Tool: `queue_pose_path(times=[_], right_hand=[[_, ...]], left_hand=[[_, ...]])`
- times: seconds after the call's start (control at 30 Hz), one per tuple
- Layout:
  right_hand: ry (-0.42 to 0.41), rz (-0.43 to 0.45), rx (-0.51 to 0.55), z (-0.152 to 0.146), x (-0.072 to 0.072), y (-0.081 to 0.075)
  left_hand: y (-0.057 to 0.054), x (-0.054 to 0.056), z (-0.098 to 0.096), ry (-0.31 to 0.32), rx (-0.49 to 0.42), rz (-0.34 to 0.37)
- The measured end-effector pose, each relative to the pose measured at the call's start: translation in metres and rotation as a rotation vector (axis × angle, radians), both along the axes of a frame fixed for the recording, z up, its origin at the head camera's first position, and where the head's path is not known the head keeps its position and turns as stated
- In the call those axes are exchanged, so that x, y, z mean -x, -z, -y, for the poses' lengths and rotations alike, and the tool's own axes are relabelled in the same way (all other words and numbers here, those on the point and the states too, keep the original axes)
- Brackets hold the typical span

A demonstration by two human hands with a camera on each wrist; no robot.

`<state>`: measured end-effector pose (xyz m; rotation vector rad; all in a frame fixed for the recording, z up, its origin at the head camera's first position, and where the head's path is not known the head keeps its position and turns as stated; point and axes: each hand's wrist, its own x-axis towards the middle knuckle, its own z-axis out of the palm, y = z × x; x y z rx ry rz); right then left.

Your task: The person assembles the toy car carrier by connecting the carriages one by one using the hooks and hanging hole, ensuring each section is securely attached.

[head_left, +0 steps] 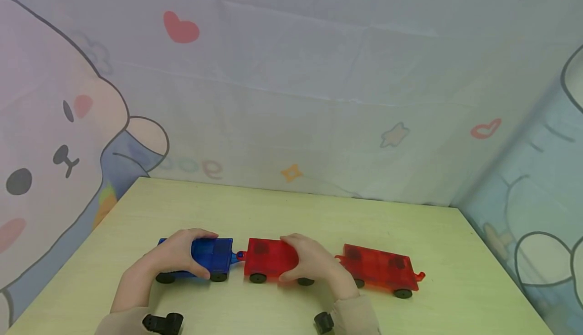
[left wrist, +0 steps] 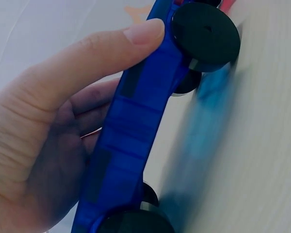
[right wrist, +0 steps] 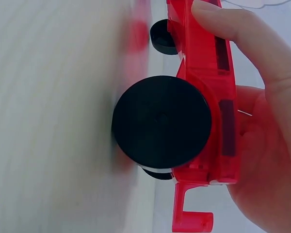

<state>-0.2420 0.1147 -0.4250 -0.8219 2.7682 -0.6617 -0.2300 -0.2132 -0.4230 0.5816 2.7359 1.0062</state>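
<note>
My left hand [head_left: 181,252] grips a translucent blue toy train car [head_left: 220,255] by its long sides, thumb on the near side. In the left wrist view, the thumb [left wrist: 97,51] lies along the blue side above a black wheel [left wrist: 206,36]. My right hand [head_left: 315,260] holds a translucent red toy train car [head_left: 268,255] the same way. Between the two cars, the blue coupling and the red coupling [head_left: 241,256] meet; whether they are locked cannot be told. The right wrist view shows the red car's other hook [right wrist: 191,221] with nothing on it.
A second red train car [head_left: 380,268] stands to the right of my right wrist, slightly angled, its hook pointing right. All stand on a pale wooden table [head_left: 255,203]. Behind the table hangs a printed cloth [head_left: 319,82].
</note>
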Motion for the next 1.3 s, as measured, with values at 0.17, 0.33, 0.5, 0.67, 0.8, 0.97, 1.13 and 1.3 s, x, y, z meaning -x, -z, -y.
queue_pose_path(times=[0.17,0.33,0.5,0.67,0.8,0.97,1.13,1.3], right_hand=[[-0.006,-0.002,0.000,0.000,0.000,0.000],[-0.009,0.004,0.002,-0.001,0.000,0.001],[-0.018,0.003,-0.003,-0.001,0.001,0.002],[-0.015,0.011,-0.008,-0.001,0.001,0.002],[-0.011,0.017,-0.010,-0.001,0.000,0.002],[-0.011,0.016,-0.010,-0.001,0.000,0.002],[-0.007,0.053,0.023,-0.003,-0.001,0.001],[-0.012,0.067,0.076,-0.010,-0.001,-0.004]], left_hand=[[0.000,0.000,0.000,0.000,0.003,0.000],[0.000,0.000,0.001,0.006,0.004,0.000],[0.000,0.000,0.001,0.007,0.007,0.000],[-0.001,-0.001,0.001,0.005,0.007,0.007],[-0.002,-0.002,0.001,0.004,0.013,0.015],[-0.003,-0.003,0.001,0.001,0.012,0.021],[-0.006,-0.004,0.000,0.001,0.002,0.028],[-0.008,-0.004,-0.001,0.006,-0.010,-0.012]])
